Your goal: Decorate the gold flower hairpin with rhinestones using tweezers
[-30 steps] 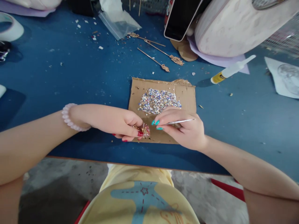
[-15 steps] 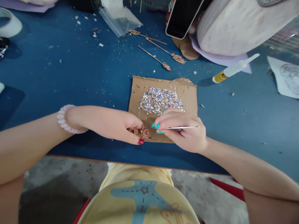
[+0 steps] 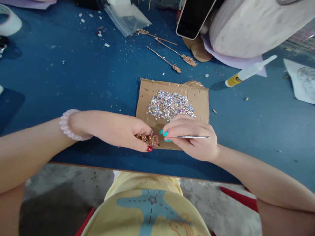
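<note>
My left hand (image 3: 123,129), with red nails and a pale bead bracelet, pinches a small gold ornament (image 3: 150,139) studded with pinkish stones at the near edge of a cardboard piece (image 3: 200,98). My right hand (image 3: 194,137), with teal nails, grips a thin metal pick (image 3: 194,136) whose tip points left at the ornament. The two hands almost touch. Just beyond them on the cardboard lies a heap of small iridescent rhinestones (image 3: 169,105).
On the blue table (image 3: 73,78) lie three gold hair sticks (image 3: 169,54), a glue tube (image 3: 249,71), a clear plastic bag (image 3: 128,18), a phone (image 3: 194,16) leaning on a pale bag (image 3: 251,26), and white paper (image 3: 299,82) at the right. Small scraps litter the far left.
My left hand turned the ornament slightly and lowered it toward the cardboard edge. My right hand with the pick stayed close beside it. The view shifted a little.
</note>
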{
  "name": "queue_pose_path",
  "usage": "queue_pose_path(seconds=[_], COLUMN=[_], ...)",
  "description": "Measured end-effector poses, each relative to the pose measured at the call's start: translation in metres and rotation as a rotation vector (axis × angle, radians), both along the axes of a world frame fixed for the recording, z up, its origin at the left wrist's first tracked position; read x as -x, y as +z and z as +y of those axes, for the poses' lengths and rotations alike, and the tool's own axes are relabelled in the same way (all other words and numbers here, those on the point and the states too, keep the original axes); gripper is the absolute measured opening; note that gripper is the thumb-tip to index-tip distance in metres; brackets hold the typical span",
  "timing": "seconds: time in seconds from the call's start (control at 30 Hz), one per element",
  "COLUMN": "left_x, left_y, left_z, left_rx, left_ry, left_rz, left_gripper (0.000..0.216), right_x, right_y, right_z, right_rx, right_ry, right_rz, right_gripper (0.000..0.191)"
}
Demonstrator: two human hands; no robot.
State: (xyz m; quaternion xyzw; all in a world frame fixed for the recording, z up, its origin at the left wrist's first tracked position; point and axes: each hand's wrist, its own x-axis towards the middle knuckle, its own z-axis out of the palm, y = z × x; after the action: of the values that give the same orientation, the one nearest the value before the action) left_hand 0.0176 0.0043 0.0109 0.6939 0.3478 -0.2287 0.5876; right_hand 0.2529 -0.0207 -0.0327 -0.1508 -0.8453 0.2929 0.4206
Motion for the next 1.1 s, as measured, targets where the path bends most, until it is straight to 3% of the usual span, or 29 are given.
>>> queue_pose_path(seconds=[0.4,1.1], left_x=[-0.0005,0.0007], left_y=[0.0067,-0.0030], left_z=[-0.0026,-0.0014], left_rx=[-0.021,-0.020], left_ry=[-0.001,-0.007], left_rz=[-0.015,-0.009], left_gripper=[0.019,0.022], right_x=[-0.0016,-0.0016], right_y=[0.0002,0.0011], right_z=[-0.0012,-0.0016], right_rx=[-0.002,-0.004], right_ry=[0.011,0.008], right_rz=[-0.012,-0.037], right_gripper=[0.011,0.011])
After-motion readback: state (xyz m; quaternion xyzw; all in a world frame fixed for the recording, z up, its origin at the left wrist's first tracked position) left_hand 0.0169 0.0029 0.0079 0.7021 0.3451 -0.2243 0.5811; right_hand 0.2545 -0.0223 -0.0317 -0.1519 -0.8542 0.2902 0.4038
